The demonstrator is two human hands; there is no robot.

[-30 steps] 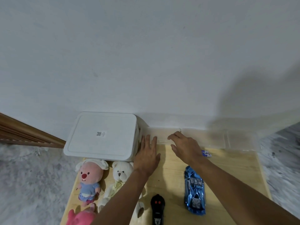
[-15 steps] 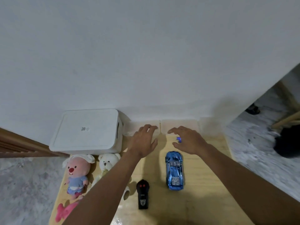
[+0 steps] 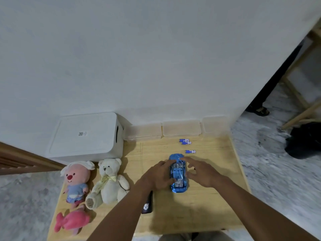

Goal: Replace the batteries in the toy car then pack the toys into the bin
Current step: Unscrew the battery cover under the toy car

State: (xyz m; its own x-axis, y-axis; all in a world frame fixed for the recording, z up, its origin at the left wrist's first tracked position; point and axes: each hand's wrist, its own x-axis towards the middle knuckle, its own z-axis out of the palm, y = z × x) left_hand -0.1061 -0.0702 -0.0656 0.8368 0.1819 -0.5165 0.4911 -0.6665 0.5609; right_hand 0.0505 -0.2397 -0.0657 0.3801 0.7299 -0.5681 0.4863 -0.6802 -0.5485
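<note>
- The left hand [image 3: 156,176] grasps the blue toy car [image 3: 178,173]: its fingers curl along the car's left flank and the thumb sits at the rear end.
- The right hand [image 3: 203,174] is released, with its fingers spread and only lightly bent. The index finger reaches over the front of the car, and the thumb lies just beside the right flank.
- The car stands on its wheels on the wooden table [image 3: 199,206], between the two hands, nose toward the wall.
- Three small blue-and-white batteries [image 3: 187,143] lie on the table beyond the car. Two touch each other near the wall, and one lies alone just past the car's nose.
- A black remote control [image 3: 147,204] lies near the car, partly hidden under the left forearm.
- A row of clear plastic boxes [image 3: 181,129] stands against the wall at the far edge of the table.
- The white bin [image 3: 85,136], lid on, sits at the far left corner, touching the nearest clear box.
- In front of the bin lie a white teddy bear [image 3: 108,181] and a pink plush in blue clothes [image 3: 76,180], side by side. A pink plush fish [image 3: 71,221] lies nearer the front edge.
</note>
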